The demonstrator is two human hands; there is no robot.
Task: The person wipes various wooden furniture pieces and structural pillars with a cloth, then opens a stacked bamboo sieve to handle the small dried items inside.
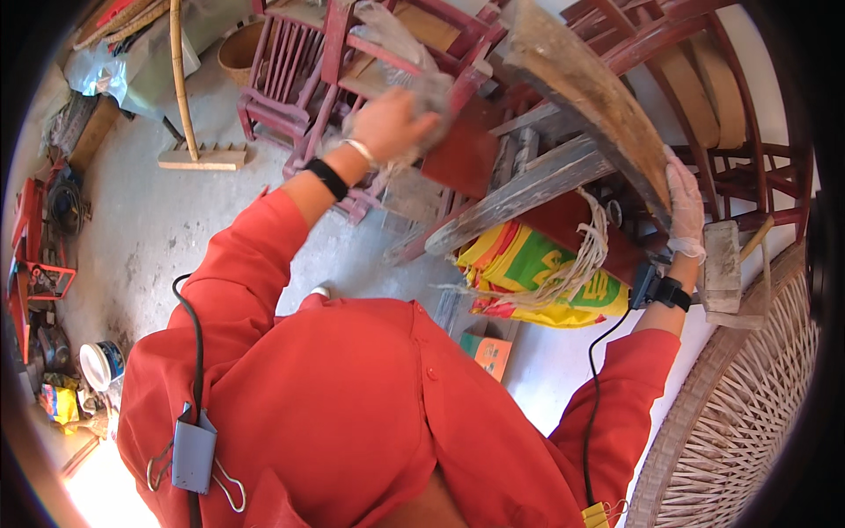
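My left hand (pixel 389 122), blurred by motion, grips a grey cloth (pixel 432 99) in front of dark red wooden chairs (pixel 297 86). A clear plastic bag (pixel 396 39) lies on the chairs just beyond it. On the right, my right hand (pixel 684 195), in a thin clear glove, is pressed against the near end of a worn wooden bench (pixel 587 79). The bench is tipped over, its weathered grey legs (pixel 521 191) pointing towards the left. Whether the right fingers curl around the wood is hidden. Below the legs are a folded yellow and green woven sack (pixel 561 270) and a bundle of pale cord (pixel 591 241).
A wooden rake (pixel 201 158) stands on the concrete floor at left, near a woven basket (pixel 241 53). A large wicker tray (pixel 739 396) leans at the right, beside a wooden block (pixel 721 264). At far left are a white bucket (pixel 99 366) and a red metal frame (pixel 49 280).
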